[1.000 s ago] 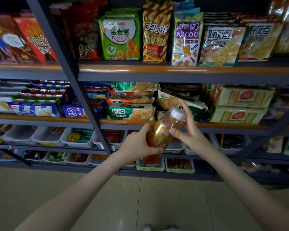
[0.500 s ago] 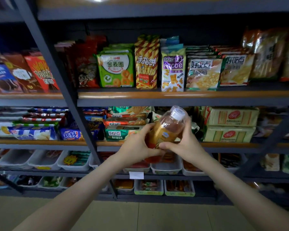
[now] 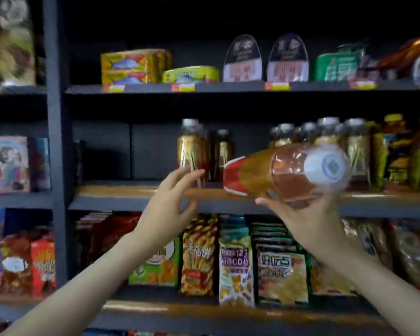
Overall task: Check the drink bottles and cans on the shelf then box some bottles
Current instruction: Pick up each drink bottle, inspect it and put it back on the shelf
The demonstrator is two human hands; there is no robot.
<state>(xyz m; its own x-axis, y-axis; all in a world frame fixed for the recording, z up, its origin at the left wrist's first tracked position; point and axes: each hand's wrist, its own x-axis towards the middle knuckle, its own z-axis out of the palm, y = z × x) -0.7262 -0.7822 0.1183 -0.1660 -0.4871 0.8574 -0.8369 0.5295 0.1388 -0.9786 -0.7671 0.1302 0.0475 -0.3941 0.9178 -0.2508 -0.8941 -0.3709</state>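
Dark shelving now fills the view, up to the drink shelf with its row of matching bottles. The amber bottle has tipped sideways just in front of them, gripped from beneath by the right hand alone. The left hand has let go, fingers spread. Checking looks done; reshelving seems likely.

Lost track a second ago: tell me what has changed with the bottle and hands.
The left hand let go of the bottle and hangs open beside its base. The bottle rose to the drinks shelf, tipped onto its side, cap toward the camera. The right hand still holds it.
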